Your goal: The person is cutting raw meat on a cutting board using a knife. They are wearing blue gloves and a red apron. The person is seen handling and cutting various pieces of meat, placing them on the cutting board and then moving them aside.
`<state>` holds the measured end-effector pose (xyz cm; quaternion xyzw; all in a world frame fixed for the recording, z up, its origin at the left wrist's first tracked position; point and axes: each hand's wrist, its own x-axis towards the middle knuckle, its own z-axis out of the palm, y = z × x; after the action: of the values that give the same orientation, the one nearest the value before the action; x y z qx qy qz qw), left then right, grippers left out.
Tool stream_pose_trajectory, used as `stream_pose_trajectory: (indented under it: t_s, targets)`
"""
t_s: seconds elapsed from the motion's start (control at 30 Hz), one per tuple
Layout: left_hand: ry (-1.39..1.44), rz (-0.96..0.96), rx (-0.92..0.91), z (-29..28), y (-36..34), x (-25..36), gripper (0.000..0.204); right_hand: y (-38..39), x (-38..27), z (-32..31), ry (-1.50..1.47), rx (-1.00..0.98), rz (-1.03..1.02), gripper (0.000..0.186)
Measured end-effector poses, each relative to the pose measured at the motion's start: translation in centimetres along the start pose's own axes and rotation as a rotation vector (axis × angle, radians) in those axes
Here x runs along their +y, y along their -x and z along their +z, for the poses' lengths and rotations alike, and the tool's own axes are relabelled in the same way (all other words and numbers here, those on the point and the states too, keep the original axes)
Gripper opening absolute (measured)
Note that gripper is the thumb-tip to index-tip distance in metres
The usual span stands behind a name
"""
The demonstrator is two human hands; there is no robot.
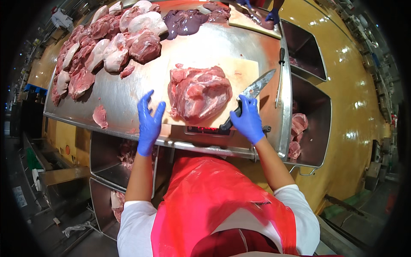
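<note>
A large raw cut of meat (199, 93), pink-red with pale fat, lies on a light cutting board (245, 70) before me. My left hand (150, 125), in a blue glove, is just left of the meat, fingers spread and holding nothing. My gloved right hand (249, 122) is closed around the black handle of a knife (257, 85). Its broad blade points away and to the right, over the board's right side, apart from the meat. Right of the blade, a sharpening steel (278, 83) with a black handle lies on the metal table (128, 92).
Many meat cuts (113, 49) are piled at the far left, beside dark organ meat (185, 22). Another person's gloved hand (272, 16) works at a far board (239, 20). Metal bins (314, 124) holding meat stand right and below left. A red-lit display (208, 130) sits at the front edge.
</note>
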<state>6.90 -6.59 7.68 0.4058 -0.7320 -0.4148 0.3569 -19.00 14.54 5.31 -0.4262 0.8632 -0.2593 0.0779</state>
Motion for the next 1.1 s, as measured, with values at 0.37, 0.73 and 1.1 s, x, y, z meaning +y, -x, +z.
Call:
stream_pose_trajectory:
  t_s: [0.37, 0.73, 1.1]
  targets:
    - [-0.01, 0.558, 0.132, 2.2, -7.0, 0.1, 0.05, 0.2, 1.8, -0.8, -0.157, 0.067, 0.274, 0.079]
    - [0.343, 0.183, -0.326, 7.5, -11.8, -4.7, 0.027, -1.4, -5.0, 3.0, -1.353, 0.112, 0.403, 0.026]
    - [0.427, 0.052, 0.018, 10.2, -2.8, -3.3, 0.028, -15.4, -0.3, -0.3, -0.797, -0.065, 0.045, 0.039]
